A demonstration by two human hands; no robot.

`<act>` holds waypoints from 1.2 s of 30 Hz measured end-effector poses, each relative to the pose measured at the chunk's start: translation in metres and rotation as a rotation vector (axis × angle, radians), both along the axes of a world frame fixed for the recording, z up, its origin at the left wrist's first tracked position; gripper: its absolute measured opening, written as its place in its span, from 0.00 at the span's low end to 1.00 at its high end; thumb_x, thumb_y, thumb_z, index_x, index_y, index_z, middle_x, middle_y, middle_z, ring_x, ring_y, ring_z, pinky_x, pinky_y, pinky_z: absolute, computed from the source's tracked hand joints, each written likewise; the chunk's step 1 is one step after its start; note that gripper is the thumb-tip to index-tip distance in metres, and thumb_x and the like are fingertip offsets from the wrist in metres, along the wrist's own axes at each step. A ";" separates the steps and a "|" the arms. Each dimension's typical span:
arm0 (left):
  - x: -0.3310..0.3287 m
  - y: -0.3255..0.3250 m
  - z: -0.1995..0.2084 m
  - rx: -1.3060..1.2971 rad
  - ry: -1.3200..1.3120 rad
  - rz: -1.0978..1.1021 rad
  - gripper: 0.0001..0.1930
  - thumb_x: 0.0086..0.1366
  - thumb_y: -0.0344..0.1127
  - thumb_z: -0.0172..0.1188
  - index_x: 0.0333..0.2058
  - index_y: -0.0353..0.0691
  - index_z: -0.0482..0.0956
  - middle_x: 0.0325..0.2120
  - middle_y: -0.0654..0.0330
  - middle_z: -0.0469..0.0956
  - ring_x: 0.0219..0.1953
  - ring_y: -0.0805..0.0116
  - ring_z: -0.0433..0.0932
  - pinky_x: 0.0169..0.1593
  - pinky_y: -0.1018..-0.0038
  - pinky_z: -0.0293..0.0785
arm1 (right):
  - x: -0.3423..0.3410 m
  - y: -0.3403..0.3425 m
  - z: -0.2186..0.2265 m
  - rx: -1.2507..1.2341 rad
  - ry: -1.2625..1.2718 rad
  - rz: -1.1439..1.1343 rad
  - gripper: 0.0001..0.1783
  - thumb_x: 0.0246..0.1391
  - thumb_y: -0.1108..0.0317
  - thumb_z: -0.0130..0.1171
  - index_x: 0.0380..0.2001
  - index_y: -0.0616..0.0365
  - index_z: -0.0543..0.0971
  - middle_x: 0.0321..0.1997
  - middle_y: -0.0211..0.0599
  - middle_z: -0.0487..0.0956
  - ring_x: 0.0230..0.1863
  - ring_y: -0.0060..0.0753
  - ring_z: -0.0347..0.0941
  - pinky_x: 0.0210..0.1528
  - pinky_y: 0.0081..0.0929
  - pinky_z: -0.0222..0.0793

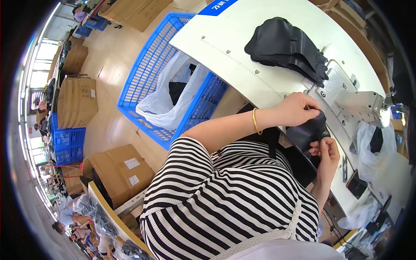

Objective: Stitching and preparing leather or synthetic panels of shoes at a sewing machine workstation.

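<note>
A smooth black leather-like piece (307,130) is held between my two hands at the near edge of the white sewing table (242,65). My left hand (294,109), with a gold bangle at its wrist, pinches the piece's upper edge between thumb and fingers. Lower down, my right hand (327,151) has its fingertips closed on the opposite edge. Part of the piece is hidden behind my fingers. Farther back on the table lies a stack of similar black pieces (284,45). The sewing machine's arm (362,106) stands just right of my hands.
Left of the table stands a blue plastic crate (149,47) with a clear bag and black pieces inside. Cardboard boxes (123,171) stand on the left. More clear plastic bags (372,147) hang at the right. Other people are in the background at far left.
</note>
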State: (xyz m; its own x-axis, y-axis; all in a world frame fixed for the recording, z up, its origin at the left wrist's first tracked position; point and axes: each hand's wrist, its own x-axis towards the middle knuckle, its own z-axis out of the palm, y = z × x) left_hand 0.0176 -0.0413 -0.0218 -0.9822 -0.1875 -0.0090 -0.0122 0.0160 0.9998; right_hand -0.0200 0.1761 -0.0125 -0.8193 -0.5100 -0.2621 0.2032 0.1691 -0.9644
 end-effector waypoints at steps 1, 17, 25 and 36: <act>-0.001 0.000 -0.001 -0.010 0.024 -0.004 0.12 0.58 0.36 0.59 0.36 0.35 0.82 0.27 0.53 0.82 0.29 0.67 0.79 0.37 0.72 0.74 | 0.000 0.001 0.000 -0.007 -0.006 0.006 0.07 0.63 0.68 0.50 0.35 0.61 0.72 0.30 0.37 0.80 0.26 0.22 0.75 0.31 0.16 0.68; 0.000 0.018 0.029 0.153 -0.187 0.009 0.10 0.65 0.37 0.58 0.37 0.36 0.81 0.27 0.67 0.77 0.31 0.79 0.75 0.35 0.81 0.71 | -0.009 0.014 0.002 -0.244 -0.164 -0.051 0.09 0.63 0.66 0.49 0.36 0.61 0.71 0.28 0.40 0.79 0.25 0.26 0.76 0.29 0.18 0.72; -0.004 0.024 0.021 0.082 -0.471 -0.307 0.11 0.61 0.35 0.61 0.34 0.31 0.80 0.26 0.63 0.79 0.26 0.79 0.75 0.31 0.80 0.71 | -0.009 0.021 -0.001 -0.230 -0.163 0.029 0.08 0.62 0.67 0.50 0.34 0.61 0.71 0.26 0.36 0.79 0.23 0.23 0.75 0.27 0.17 0.71; 0.001 0.045 0.034 -0.287 -0.251 -0.269 0.09 0.60 0.33 0.61 0.30 0.31 0.80 0.20 0.65 0.78 0.22 0.79 0.73 0.27 0.79 0.70 | -0.003 0.011 0.008 0.063 -0.012 0.089 0.07 0.59 0.70 0.52 0.30 0.63 0.74 0.19 0.29 0.74 0.16 0.15 0.66 0.19 0.15 0.61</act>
State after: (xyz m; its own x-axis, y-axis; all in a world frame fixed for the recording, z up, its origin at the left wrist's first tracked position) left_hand 0.0183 0.0038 0.0126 -0.9703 0.0442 -0.2377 -0.2106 0.3277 0.9210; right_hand -0.0228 0.1869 -0.0043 -0.7683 -0.5624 -0.3056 0.1964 0.2473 -0.9488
